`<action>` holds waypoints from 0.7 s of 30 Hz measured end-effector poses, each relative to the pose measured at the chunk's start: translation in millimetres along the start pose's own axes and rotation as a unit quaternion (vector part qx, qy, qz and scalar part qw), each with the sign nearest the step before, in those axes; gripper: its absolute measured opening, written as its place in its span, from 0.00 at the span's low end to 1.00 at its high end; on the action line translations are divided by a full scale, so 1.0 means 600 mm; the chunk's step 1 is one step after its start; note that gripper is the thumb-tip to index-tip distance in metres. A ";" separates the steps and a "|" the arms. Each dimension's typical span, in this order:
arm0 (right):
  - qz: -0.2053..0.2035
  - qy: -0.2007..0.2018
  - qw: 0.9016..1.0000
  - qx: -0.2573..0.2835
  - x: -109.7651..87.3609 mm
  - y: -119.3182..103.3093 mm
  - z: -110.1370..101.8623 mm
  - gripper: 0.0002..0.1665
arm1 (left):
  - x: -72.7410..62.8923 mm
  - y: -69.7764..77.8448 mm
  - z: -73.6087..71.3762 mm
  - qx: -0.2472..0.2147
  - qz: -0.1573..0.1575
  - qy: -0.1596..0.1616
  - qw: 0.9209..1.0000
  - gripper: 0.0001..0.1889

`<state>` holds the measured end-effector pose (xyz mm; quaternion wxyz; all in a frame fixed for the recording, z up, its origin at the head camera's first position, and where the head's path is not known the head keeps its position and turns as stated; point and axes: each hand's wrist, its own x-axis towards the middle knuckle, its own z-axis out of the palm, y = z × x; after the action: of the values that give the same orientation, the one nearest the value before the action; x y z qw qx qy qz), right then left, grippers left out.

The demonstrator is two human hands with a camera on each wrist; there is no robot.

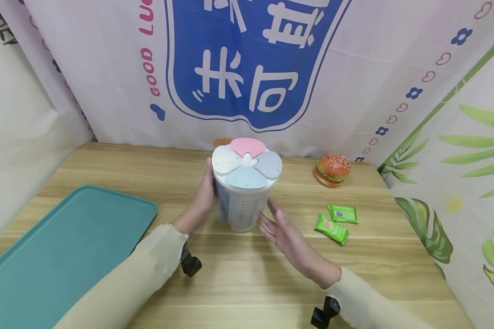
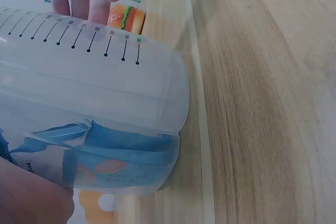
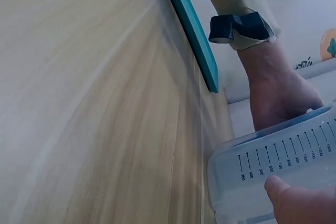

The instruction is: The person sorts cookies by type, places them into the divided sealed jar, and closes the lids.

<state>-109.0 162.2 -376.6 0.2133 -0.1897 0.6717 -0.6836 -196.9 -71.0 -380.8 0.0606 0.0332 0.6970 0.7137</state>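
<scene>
A clear storage container (image 1: pixel 244 208) with measuring marks and a petal-shaped lid (image 1: pixel 247 163) in pink, white, grey and blue stands upright near the table's middle. Blue-wrapped packets (image 2: pixel 126 156) show through its wall. My left hand (image 1: pixel 199 203) holds its left side; most of those fingers are hidden. On the other side, my right hand (image 1: pixel 290 240) lies close to the wall with fingers spread; whether it touches is unclear. In the right wrist view the right thumb (image 3: pixel 302 200) appears before the marks. I cannot tell whether the container's base touches the table.
A teal tray (image 1: pixel 86 189) lies on the left of the wooden table. To the right are two green snack packets (image 1: pixel 342 214) and a toy burger (image 1: pixel 333 169). An orange-brown item (image 1: pixel 221 142) is partly hidden behind the container. A printed curtain (image 1: pixel 119 100) hangs along the back edge.
</scene>
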 end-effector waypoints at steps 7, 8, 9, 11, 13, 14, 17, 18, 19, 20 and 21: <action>-0.002 0.000 1.000 0.001 0.001 0.005 -0.002 0.51 | 0.001 -0.004 -0.001 0.004 0.006 0.003 1.000 0.41; -0.001 0.001 1.000 -0.002 0.001 0.006 -0.003 0.50 | 0.001 -0.004 -0.002 0.003 0.006 0.004 1.000 0.41; -0.001 0.002 1.000 -0.008 0.001 0.007 -0.004 0.50 | 0.000 -0.004 -0.003 0.003 0.007 0.003 1.000 0.41; -0.003 0.011 1.000 -0.022 0.002 0.009 -0.009 0.48 | -0.002 -0.003 -0.007 0.013 0.010 0.004 1.000 0.41; -0.013 0.032 0.999 -0.037 0.004 0.009 -0.017 0.45 | -0.003 0.001 -0.012 0.027 0.020 0.009 0.999 0.41; -0.023 0.050 0.997 -0.055 0.006 0.008 -0.022 0.43 | -0.004 0.004 -0.015 0.035 0.030 0.012 0.999 0.41; -0.059 0.111 0.985 -0.118 0.012 -0.001 -0.039 0.36 | -0.008 0.018 -0.025 0.059 0.072 0.029 0.995 0.39; -0.074 0.131 0.979 -0.140 0.014 -0.007 -0.044 0.35 | -0.009 0.024 -0.028 0.063 0.090 0.037 0.993 0.39; -0.088 0.152 0.970 -0.170 0.017 -0.013 -0.050 0.34 | -0.011 0.030 -0.031 0.067 0.108 0.044 0.991 0.38; -0.105 0.169 0.961 -0.194 0.020 -0.020 -0.055 0.33 | -0.013 0.035 -0.034 0.070 0.127 0.051 0.988 0.36; -0.122 0.179 0.953 -0.210 0.023 -0.028 -0.059 0.33 | -0.015 0.041 -0.037 0.075 0.146 0.058 0.985 0.35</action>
<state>-140.8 184.5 -361.4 -0.0404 -0.1853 0.7993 -0.5703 -191.7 -95.0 -356.8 -0.0871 0.0978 0.7388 0.6611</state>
